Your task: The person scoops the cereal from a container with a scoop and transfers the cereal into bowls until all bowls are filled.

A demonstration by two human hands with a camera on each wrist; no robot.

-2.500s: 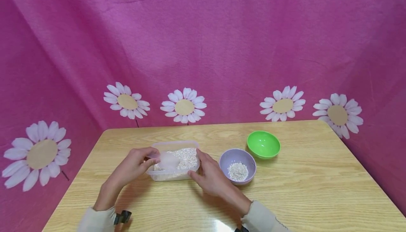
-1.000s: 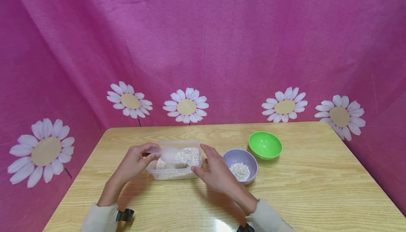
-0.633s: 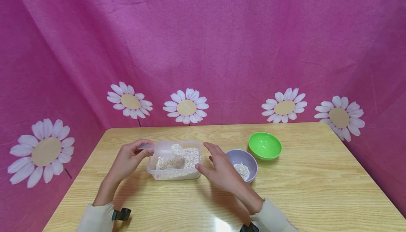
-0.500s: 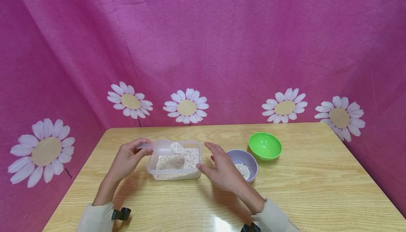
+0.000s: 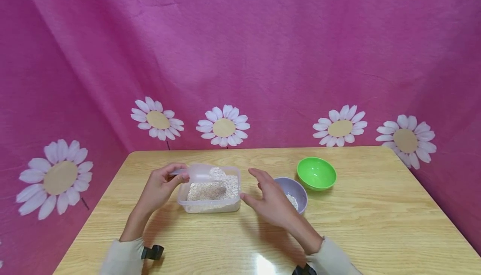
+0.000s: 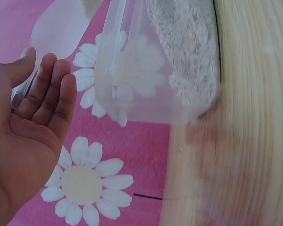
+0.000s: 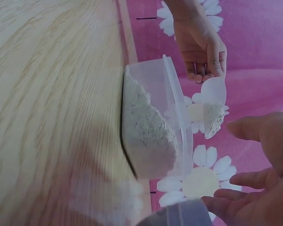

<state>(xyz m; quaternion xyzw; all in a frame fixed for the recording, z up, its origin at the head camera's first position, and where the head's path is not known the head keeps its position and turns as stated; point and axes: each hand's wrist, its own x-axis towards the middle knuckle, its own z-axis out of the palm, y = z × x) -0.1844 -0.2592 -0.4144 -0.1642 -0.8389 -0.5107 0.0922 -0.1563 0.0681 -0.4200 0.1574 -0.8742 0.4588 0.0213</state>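
My left hand (image 5: 159,188) pinches the handle of a translucent plastic scoop (image 5: 200,173), held level above the clear rectangular container (image 5: 212,209). Pale flakes like rolled oats (image 7: 215,117) fill the front part of the scoop. More flakes (image 5: 210,191) lie in the container, heaped toward its right end with a hollow near the middle. My right hand (image 5: 273,203) hovers beside the container's right end, fingers spread and holding nothing. It partly hides the purple bowl (image 5: 299,189), which has some flakes in it.
Behind and to the right of the purple bowl stands a green bowl (image 5: 316,174). Everything rests on a wooden table (image 5: 375,208). A pink curtain (image 5: 263,57) with printed daisies hangs behind the table and on both sides.
The scoop has come up out of the flakes with a load in it. My right hand has let go of the container and shifted right, in front of the purple bowl.
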